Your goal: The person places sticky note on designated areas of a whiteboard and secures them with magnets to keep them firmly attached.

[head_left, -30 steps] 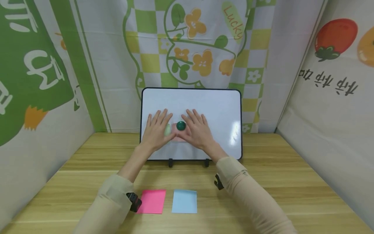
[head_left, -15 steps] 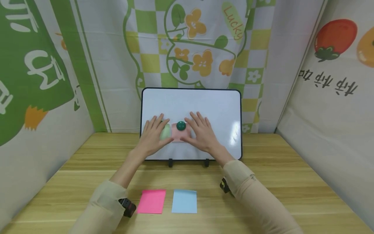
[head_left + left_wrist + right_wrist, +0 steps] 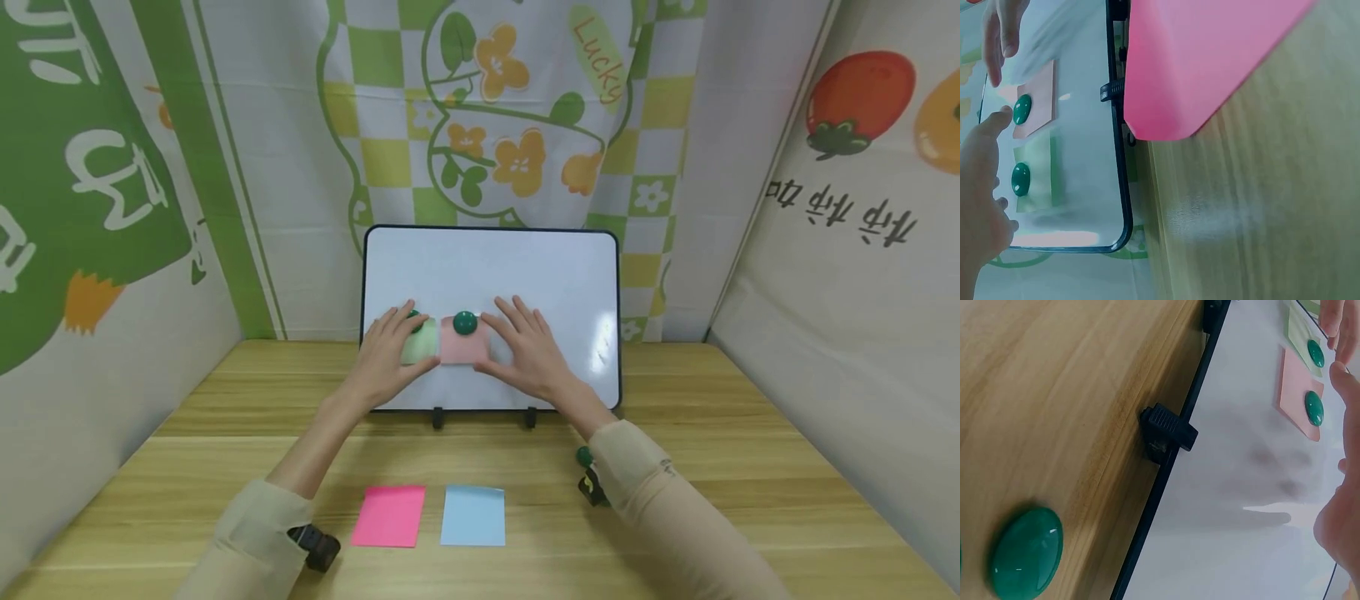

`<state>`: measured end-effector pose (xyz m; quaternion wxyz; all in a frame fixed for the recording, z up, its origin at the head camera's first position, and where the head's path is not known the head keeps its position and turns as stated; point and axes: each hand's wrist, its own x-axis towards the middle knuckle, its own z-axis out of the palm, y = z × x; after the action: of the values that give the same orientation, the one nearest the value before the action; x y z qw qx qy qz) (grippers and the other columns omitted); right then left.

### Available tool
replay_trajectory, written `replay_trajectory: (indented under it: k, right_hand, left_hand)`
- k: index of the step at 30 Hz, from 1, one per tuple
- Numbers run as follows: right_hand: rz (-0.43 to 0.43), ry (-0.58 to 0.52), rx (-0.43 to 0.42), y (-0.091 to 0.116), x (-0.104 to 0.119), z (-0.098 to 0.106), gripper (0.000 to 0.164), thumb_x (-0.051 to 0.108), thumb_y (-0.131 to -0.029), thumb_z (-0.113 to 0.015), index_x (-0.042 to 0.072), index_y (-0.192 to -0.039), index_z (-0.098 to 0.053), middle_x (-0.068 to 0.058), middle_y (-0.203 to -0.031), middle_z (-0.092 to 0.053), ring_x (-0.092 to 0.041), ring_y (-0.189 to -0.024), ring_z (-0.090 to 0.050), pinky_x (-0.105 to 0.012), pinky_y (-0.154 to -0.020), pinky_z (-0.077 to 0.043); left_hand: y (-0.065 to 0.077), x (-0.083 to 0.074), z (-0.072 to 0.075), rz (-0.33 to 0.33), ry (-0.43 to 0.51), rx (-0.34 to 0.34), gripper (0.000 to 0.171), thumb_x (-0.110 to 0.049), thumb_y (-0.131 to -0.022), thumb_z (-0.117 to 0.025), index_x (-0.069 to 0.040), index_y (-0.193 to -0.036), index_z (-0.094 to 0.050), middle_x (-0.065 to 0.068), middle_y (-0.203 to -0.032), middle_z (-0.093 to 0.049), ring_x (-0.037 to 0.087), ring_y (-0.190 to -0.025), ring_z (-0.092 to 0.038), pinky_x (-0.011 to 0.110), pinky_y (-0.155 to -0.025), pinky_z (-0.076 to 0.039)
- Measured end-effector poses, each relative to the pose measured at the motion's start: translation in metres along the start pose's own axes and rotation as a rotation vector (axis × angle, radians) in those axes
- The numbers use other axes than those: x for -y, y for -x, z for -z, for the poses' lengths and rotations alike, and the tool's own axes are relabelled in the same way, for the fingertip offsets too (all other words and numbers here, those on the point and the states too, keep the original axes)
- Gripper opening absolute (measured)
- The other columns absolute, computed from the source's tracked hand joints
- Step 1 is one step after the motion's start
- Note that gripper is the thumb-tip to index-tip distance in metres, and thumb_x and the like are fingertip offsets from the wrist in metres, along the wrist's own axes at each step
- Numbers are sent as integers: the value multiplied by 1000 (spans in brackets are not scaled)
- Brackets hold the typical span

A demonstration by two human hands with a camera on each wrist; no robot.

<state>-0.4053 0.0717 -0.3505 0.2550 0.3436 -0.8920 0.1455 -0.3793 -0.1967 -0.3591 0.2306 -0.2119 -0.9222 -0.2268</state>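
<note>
My left hand [image 3: 386, 358] is spread in front of the left part of a whiteboard [image 3: 555, 267], fingers and thumb extended, holding nothing. It partly covers a pale green sticky note [image 3: 422, 348] and the green round magnet [image 3: 1020, 179] on that note. Just to the right, a pale pink sticky note [image 3: 459, 350] sits under a second green magnet [image 3: 465, 322]. My right hand [image 3: 528, 354] is spread beside the pink note, overlapping its right edge in the head view. In the right wrist view its palm stands off the board, with shadows on the white surface.
A bright pink sticky note [image 3: 390, 517] and a light blue one [image 3: 473, 517] lie on the wooden table [image 3: 525, 575]. Another green magnet [image 3: 1027, 553] rests on the table by my right sleeve. Black stand clips [image 3: 438, 417] support the board's lower edge. Printed curtains surround the table.
Both hands have drawn apart and slightly down, left hand leftward and right hand rightward. More of the two pinned notes and the left magnet now shows. A magnet beside the right sleeve has come into view.
</note>
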Motion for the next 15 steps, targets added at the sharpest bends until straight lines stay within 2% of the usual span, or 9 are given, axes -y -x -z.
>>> replay_trajectory:
  k: [4, 8, 15]
  right_hand:
    - [-4, -26, 7, 5, -3, 1, 77, 55, -86, -70, 21, -150, -43, -11, -163, -29, -37, -153, -17, -62, -121, -16]
    - [-1, -56, 8, 11, -5, 3, 78, 53, -85, -71, 22, -150, -43, -11, -162, -30, -37, -153, -17, -63, -121, -16]
    - [6, -77, 9, 19, -7, 6, 78, 51, -85, -73, 18, -149, -45, -11, -162, -31, -37, -152, -18, -64, -120, -18]
  left_hand:
    - [4, 0, 1, 29, 61, -11, 67, -41, -91, -70, -9, -145, -46, 17, -162, -28, 41, -148, -25, 61, -119, -21]
    - [9, 2, -1, 63, 119, -7, 65, -37, -91, -71, -8, -144, -47, 17, -161, -29, 43, -148, -24, 63, -119, -20]
    - [18, 3, 0, 78, 207, -47, 60, -35, -91, -72, -8, -140, -51, 19, -158, -33, 44, -145, -27, 66, -116, -23]
